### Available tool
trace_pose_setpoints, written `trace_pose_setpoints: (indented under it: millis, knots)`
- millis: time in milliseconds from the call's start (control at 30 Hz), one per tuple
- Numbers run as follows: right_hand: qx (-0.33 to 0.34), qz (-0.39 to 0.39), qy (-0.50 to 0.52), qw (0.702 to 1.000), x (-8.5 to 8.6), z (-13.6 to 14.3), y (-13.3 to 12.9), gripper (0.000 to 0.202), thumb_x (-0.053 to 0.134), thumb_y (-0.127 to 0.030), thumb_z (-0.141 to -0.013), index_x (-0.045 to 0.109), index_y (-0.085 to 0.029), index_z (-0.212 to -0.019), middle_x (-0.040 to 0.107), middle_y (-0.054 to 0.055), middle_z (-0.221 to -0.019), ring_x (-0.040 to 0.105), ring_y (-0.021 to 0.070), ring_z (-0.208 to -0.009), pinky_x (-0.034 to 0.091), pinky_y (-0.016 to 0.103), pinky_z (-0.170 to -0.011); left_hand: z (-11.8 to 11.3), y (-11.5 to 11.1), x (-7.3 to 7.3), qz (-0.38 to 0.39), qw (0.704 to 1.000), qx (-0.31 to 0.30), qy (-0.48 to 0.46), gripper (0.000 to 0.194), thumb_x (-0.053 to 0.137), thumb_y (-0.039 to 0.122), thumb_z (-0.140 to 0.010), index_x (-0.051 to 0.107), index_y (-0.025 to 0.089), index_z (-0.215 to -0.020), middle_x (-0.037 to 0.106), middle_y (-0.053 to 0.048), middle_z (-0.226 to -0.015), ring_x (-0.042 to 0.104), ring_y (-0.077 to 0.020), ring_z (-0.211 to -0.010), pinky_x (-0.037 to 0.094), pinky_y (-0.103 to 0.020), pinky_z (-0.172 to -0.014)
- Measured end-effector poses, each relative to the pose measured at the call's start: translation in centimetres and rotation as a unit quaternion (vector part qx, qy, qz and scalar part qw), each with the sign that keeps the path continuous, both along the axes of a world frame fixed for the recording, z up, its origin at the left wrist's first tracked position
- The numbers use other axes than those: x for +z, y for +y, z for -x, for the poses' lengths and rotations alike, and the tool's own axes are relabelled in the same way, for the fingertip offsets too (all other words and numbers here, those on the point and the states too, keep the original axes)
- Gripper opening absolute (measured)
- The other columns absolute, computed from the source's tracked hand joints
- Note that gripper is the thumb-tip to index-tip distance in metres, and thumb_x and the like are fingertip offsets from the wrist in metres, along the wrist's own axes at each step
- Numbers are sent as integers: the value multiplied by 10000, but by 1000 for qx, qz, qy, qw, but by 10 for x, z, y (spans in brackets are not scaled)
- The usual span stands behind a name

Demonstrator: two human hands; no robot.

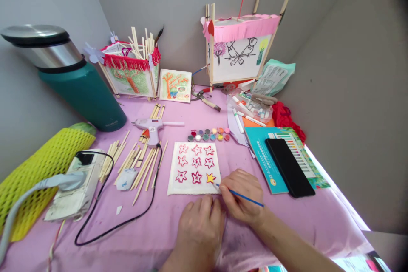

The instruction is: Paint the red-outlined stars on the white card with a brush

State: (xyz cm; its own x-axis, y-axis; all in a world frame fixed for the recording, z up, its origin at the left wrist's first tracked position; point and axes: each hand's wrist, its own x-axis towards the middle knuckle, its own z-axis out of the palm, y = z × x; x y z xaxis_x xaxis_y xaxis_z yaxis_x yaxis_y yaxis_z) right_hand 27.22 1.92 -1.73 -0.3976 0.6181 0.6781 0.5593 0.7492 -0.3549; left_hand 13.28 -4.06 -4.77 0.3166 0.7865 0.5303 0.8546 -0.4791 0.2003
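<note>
A white sheet (187, 187) lies flat on the table with rows of red-outlined stars. Its near-right star (211, 177) is filled with yellow. My right hand (241, 195) is closed in a pinch on a slim blue paintbrush (247, 199), its tip beside the yellow star. My left hand (201, 223) rests at the near edge of the sheet, fingers bent and close together; their undersides are hidden, so I cannot make out what they hold, if anything. Just beyond the sheet sit small paint pots (212, 137) in two rows.
Left of the sheet lie a glue gun (154, 129), wooden sticks (149, 165), its black cord and a power strip (75, 182). A green bottle (84, 93) stands behind. At right, a phone (289, 168) lies on a blue booklet (259, 159). Paper lanterns (242, 57) stand at the back.
</note>
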Motion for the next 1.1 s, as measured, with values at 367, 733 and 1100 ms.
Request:
trace_pose_setpoints:
  millis: [367, 733, 1100]
  knots:
    - [-5, -8, -7, 1000, -2, -1, 0, 146, 505, -112, -845, 576, -175, -733, 600, 22, -579, 493, 134, -518, 364, 292, -543, 1, -1, 1, 6, 1000, -1, -6, 120, 535, 174, -827, 567, 189, -942, 597, -24, -772, 521, -173, -598, 377, -338, -552]
    - [-3, -19, 14, 1000, -4, -3, 1, 132, 518, -90, -820, 563, -175, -729, 588, 19, -567, 476, 134, -512, 357, 291, -538, 0, -1, 0, 0, 1000, -2, -3, 136, 542, 182, -829, 579, 166, -959, 609, -37, -790, 535, -172, -612, 390, -333, -562]
    - [-3, -7, 25, 1000, 1, -2, 1, 169, 493, -77, -829, 550, -170, -701, 554, 15, -540, 463, 131, -504, 348, 283, -542, 1, -1, -1, -3, 1000, 1, -5, 119, 532, 183, -827, 580, 176, -935, 611, -39, -796, 523, -176, -604, 381, -336, -552]
